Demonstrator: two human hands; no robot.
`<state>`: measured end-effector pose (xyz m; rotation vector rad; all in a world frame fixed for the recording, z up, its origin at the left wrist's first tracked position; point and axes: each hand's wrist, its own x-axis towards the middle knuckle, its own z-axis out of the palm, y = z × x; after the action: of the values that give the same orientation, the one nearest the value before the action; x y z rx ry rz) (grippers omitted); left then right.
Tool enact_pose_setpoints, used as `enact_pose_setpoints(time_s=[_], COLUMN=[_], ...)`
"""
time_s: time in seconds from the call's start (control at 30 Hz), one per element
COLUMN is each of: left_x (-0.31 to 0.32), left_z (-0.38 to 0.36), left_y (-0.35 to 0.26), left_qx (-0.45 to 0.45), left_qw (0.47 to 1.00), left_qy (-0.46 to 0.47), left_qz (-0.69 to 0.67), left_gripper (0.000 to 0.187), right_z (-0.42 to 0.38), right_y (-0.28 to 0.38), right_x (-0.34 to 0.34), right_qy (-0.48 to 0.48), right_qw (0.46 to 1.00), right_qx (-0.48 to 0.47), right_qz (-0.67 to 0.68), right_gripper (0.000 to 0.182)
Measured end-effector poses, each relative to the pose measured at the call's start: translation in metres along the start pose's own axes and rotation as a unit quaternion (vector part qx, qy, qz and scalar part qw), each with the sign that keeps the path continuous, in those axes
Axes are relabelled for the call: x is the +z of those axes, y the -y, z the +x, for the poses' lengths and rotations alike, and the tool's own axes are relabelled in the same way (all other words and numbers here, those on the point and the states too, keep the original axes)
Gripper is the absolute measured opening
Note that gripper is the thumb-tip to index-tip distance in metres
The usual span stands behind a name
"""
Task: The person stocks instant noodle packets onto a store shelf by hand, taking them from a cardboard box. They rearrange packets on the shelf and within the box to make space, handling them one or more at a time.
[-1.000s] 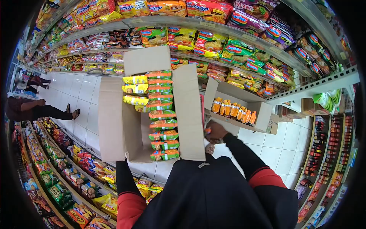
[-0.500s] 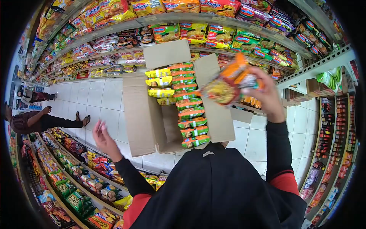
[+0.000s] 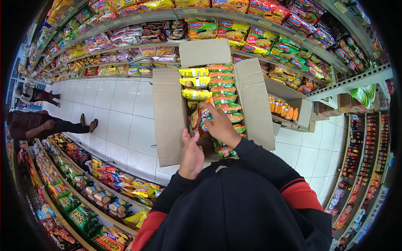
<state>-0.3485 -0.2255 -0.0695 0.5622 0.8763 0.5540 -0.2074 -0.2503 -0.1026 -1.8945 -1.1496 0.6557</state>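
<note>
My right hand (image 3: 222,126) reaches into an open cardboard box (image 3: 168,113) and grips a packet of instant noodles (image 3: 195,119), dark red and orange. The packet is tilted beside the left column, just nearer to me than the yellow noodle packets (image 3: 194,83). Green-and-orange noodle packets (image 3: 223,89) stand on edge in a column along the box's right side, some of them hidden by my right hand and forearm. With nothing in it, my left hand (image 3: 192,157) is held open at the box's near left corner, fingers stretched toward the packet.
Shelves of noodle packets (image 3: 257,38) curve behind the box. A second carton (image 3: 305,112) with orange packets stands at the right. Snack bags (image 3: 83,217) fill the shelf at lower left. Two people are in the aisle, one in dark trousers (image 3: 63,126).
My right hand has brought the noodle packet from above the box's right flap down into the box. My left hand has moved right to the box's near corner.
</note>
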Motion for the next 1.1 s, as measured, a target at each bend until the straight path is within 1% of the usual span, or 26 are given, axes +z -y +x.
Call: enact_pose_setpoints(time_s=[0.03, 0.07, 0.13, 0.17, 0.2, 0.23, 0.27, 0.33, 0.37, 0.4, 0.47, 0.53, 0.6, 0.63, 0.67, 0.7, 0.73, 0.77, 0.8, 0.83, 0.87, 0.9, 0.93, 1.0, 1.07, 1.1], left_x=[0.002, 0.005, 0.001, -0.004, -0.009, -0.015, -0.014, -0.011, -0.011, -0.011, -0.005, -0.011, -0.014, -0.014, -0.011, -0.01, -0.006, -0.017, -0.027, -0.031, -0.02, -0.008, 0.001, 0.015, 0.011, 0.015], left_z=[-0.004, -0.005, -0.001, 0.007, 0.017, 0.025, 0.036, 0.059, 0.071, 0.079, 0.089, 0.114, 0.133, 0.139, 0.142, 0.143, 0.144, 0.162, 0.176, 0.185, 0.181, 0.174, 0.172, 0.175, 0.194, 0.194], left_y=[0.004, 0.007, 0.013, 0.018, 0.023, 0.026, 0.028, 0.033, 0.033, 0.035, 0.029, 0.032, 0.03, 0.022, 0.022, 0.021, 0.019, 0.027, 0.039, 0.046, 0.043, 0.045, 0.042, 0.04, 0.043, 0.043], left_qx=[-0.026, -0.052, -0.079, -0.094, -0.108, -0.099, -0.101, -0.02, -0.019, -0.021, 0.015, -0.003, 0.037, -0.003, -0.005, 0.0, 0.006, 0.02, 0.019, 0.008, -0.003, 0.075, 0.071, 0.066, 0.054, 0.069], left_qw=[0.999, 0.997, 0.997, 0.995, 0.992, 0.992, 0.991, 0.987, 0.985, 0.985, 0.982, 0.983, 0.985, 0.982, 0.983, 0.987, 0.99, 0.983, 0.983, 0.983, 0.984, 0.99, 0.99, 0.992, 0.989, 0.991], left_qy=[-0.013, -0.026, -0.023, -0.021, -0.02, 0.013, 0.014, 0.047, 0.023, 0.025, -0.01, -0.007, 0.036, 0.063, 0.066, 0.058, 0.049, 0.108, 0.11, 0.102, 0.095, 0.057, 0.06, -0.072, -0.123, -0.089], left_qz=[0.022, 0.045, 0.013, -0.027, -0.067, -0.084, -0.081, -0.151, -0.173, -0.169, -0.188, -0.181, -0.167, -0.177, -0.173, -0.151, -0.129, -0.148, -0.147, -0.15, -0.153, -0.11, -0.109, -0.083, -0.061, -0.076], left_gripper=[0.073, 0.074, 0.071, 0.067, 0.064, 0.053, 0.053, 0.045, 0.049, 0.049, 0.049, 0.048, 0.046, 0.043, 0.043, 0.044, 0.044, 0.047, 0.047, 0.048, 0.049, 0.053, 0.053, 0.059, 0.067, 0.067], right_z=[-0.003, -0.002, -0.001, -0.003, -0.005, -0.006, -0.005, 0.002, 0.012, 0.023, 0.043, 0.057, 0.063, 0.063, 0.064, 0.063, 0.06, 0.056, 0.051, 0.044, 0.036, 0.028, 0.019, -0.007, -0.032, -0.042], right_y=[-0.003, -0.007, -0.011, -0.009, -0.007, -0.001, 0.005, 0.018, 0.016, 0.009, 0.002, 0.01, 0.008, 0.005, 0.001, -0.003, -0.009, -0.015, -0.022, -0.023, -0.024, -0.026, -0.026, -0.023, -0.044, -0.05], right_x=[0.006, 0.009, 0.014, 0.015, 0.017, 0.019, 0.018, 0.02, 0.028, 0.041, 0.064, 0.063, 0.063, 0.063, 0.063, 0.061, 0.057, 0.05, 0.042, 0.028, 0.012, -0.005, -0.025, -0.068, -0.101, -0.112], right_qy=[-0.036, -0.035, -0.06, -0.062, -0.055, -0.048, -0.051, -0.01, -0.016, -0.021, -0.083, -0.12, -0.117, -0.093, -0.067, -0.04, -0.043, -0.034, -0.023, -0.032, -0.036, -0.05, -0.063, -0.146, -0.248, -0.254], right_qw=[0.999, 0.999, 0.996, 0.996, 0.985, 0.961, 0.96, 0.874, 0.885, 0.884, 0.888, 0.879, 0.864, 0.905, 0.937, 0.938, 0.937, 0.94, 0.939, 0.946, 0.945, 0.956, 0.962, 0.971, 0.965, 0.964], right_qx=[-0.007, -0.006, -0.006, -0.005, 0.072, 0.147, 0.149, 0.271, 0.273, 0.273, 0.237, 0.234, 0.248, 0.241, 0.231, 0.23, 0.23, 0.181, 0.131, 0.106, 0.108, 0.041, -0.025, -0.062, -0.079, -0.075], right_qz=[-0.034, -0.035, 0.067, 0.068, 0.15, 0.23, 0.231, 0.403, 0.377, 0.379, 0.384, 0.397, 0.422, 0.339, 0.253, 0.256, 0.258, 0.288, 0.316, 0.304, 0.305, 0.286, 0.263, 0.176, 0.028, 0.024], right_gripper=[0.049, 0.049, 0.046, 0.046, 0.047, 0.049, 0.049, 0.058, 0.063, 0.063, 0.064, 0.067, 0.069, 0.069, 0.068, 0.063, 0.063, 0.06, 0.057, 0.05, 0.05, 0.046, 0.043, 0.037, 0.039, 0.039])
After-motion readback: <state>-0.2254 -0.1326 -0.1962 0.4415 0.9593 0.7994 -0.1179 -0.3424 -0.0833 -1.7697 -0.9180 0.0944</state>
